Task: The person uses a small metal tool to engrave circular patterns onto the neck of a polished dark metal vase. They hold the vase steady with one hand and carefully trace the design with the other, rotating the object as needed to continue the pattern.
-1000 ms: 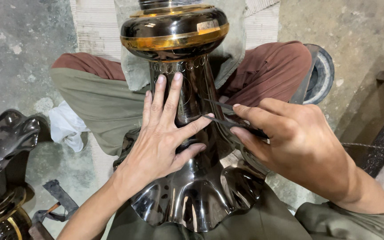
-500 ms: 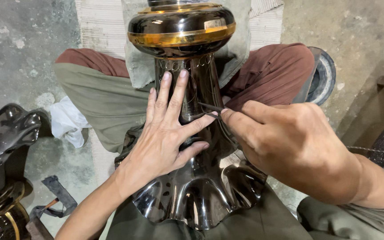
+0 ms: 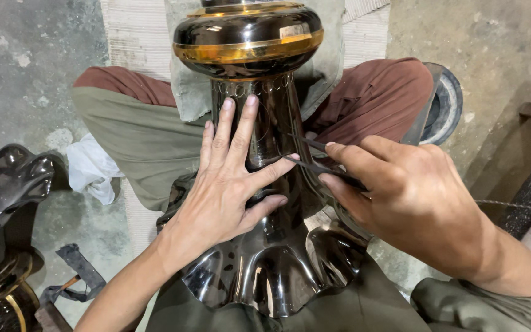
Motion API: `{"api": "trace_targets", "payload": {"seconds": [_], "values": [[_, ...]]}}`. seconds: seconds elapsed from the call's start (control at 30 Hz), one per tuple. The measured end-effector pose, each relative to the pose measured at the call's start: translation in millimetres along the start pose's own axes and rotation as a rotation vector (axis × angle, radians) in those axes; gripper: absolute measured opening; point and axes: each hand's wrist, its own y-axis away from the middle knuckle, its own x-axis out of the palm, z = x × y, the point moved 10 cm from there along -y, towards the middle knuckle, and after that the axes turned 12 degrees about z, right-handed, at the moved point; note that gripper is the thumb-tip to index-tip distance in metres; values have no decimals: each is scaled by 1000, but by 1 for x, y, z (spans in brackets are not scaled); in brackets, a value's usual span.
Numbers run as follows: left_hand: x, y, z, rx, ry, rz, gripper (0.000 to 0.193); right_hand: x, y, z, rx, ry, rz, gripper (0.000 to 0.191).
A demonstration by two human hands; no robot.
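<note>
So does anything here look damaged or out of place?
Nothing stands out. The dark metal vase lies across the lap, its surface shiny and whole. The left hand rests flat on its neck; the right hand holds a thin tool against it.

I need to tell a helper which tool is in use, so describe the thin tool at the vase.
Find the big glossy dark metal vase with gold bands lying across the lap. The right hand pinches a thin dark pointed tool against its neck, beside the left hand. It is the only slender straight thing there.
</note>
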Motion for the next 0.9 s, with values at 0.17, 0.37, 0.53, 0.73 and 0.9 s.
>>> {"api": "trace_targets", "payload": {"seconds": [0.17, 0.37, 0.53, 0.73, 0.9], "values": [[0, 0, 0, 0, -1, -4, 55, 4, 2, -4, 19, -11, 8, 34], [0, 0, 0, 3, 0, -5, 55, 2, 1, -4, -5, -28, 2, 33], [-1, 1, -1, 7, -4, -8, 54, 7, 4, -5, 60, -12, 36, 31], [0, 1, -3, 7, -13, 0, 52, 6, 7, -5, 61, -31, 16, 32], [0, 2, -3, 8, -13, -3, 53, 7, 6, -6, 55, -24, 32, 32]]}}
